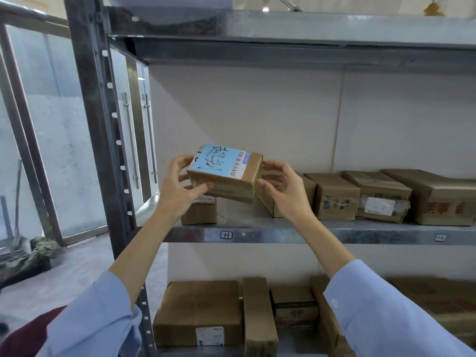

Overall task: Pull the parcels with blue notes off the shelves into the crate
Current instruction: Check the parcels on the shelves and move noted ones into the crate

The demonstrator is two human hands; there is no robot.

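Parcel (225, 176) was a small rectangular box of brown cardboard wrapped in glossy tape. A matte blue note (215, 161) with black handwriting covered most of the top, and a white barcode label (238, 163) sat just beside it on the right.

It was held in the air over the front left part of the middle shelf (322, 234), which was galvanized steel with a flat front lip. It was clear of the boxes below.

Left hand (180, 186) clasped the left end, thumb along the near face and fingers curled over the far edge. Right hand (283, 189) clasped the right end, thumb at the near lower corner and fingers on the end face.

Top face was tilted toward the camera. Long axis ran left to right with the right end slightly further back.

Room to move:
- The slotted steel upright (103, 124) stood near, to the left of the left hand.
- The upper shelf's underside (283, 47) was well above the parcel.
- A small carton (199, 212) sat under the left wrist.
- Another carton (273, 202) was partly hidden behind the right hand.
- Bare shelf showed between those two, under the parcel.
- Three more brown cartons (334, 197) ran along the shelf to the right, close together.

The lower shelf held a flat taped box (198, 310) and a narrow upright box (257, 318) touching it.

Both forearms were bare, with light blue sleeves (381, 313) pushed back.
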